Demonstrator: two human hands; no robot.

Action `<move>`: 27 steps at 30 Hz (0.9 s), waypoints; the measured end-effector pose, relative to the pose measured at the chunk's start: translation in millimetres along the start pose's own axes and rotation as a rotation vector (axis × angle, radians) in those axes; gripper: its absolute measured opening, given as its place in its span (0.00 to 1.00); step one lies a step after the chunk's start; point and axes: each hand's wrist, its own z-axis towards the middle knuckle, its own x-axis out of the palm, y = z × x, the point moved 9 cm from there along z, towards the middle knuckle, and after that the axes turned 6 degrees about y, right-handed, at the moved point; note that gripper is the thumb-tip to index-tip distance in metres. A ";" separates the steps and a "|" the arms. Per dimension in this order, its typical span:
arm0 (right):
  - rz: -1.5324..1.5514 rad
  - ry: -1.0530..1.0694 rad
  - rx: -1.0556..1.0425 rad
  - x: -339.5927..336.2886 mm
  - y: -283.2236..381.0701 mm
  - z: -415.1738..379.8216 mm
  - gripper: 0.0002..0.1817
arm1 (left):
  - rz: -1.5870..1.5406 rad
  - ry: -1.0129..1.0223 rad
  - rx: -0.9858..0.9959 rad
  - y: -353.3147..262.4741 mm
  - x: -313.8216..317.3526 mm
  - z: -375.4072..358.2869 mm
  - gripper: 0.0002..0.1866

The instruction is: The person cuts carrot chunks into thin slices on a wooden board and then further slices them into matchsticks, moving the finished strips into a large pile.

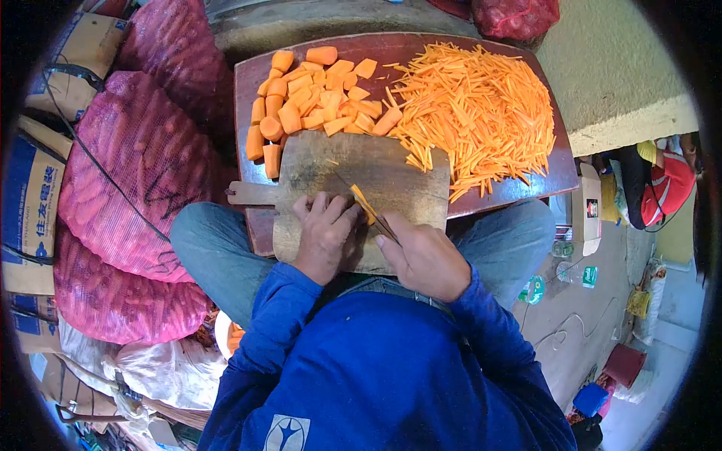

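The cutting board (376, 169) is showing worn, matt wood, scuffed and pale along its near edge. It is lying on a larger board (481, 45) of dark reddish wood that is looking smooth and faintly glossy at its far edge. The carrot chunks (308, 98) and carrot strips (474, 105) are looking moist and bright. The sacks (128, 165) are showing coarse red plastic mesh. The boxes (30, 203) are looking like matt cardboard. The sleeves (278, 323) are showing soft blue cloth, the trousers (218, 248) faded denim.
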 end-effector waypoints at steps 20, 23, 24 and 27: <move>-0.046 -0.014 0.013 6.6 -1.2 5.2 0.18 | -0.048 -0.073 0.005 2.3 -5.9 -4.4 0.15; -0.031 0.011 0.006 2.2 3.8 -4.9 0.17 | -0.039 -0.130 0.011 1.4 -6.1 -4.6 0.16; -0.010 0.032 -0.002 3.4 4.9 -9.3 0.17 | -0.037 -0.131 0.006 0.6 -6.8 -3.9 0.16; -0.026 0.033 0.025 9.6 4.2 -6.5 0.17 | -0.036 -0.112 0.006 0.6 -10.7 -3.5 0.16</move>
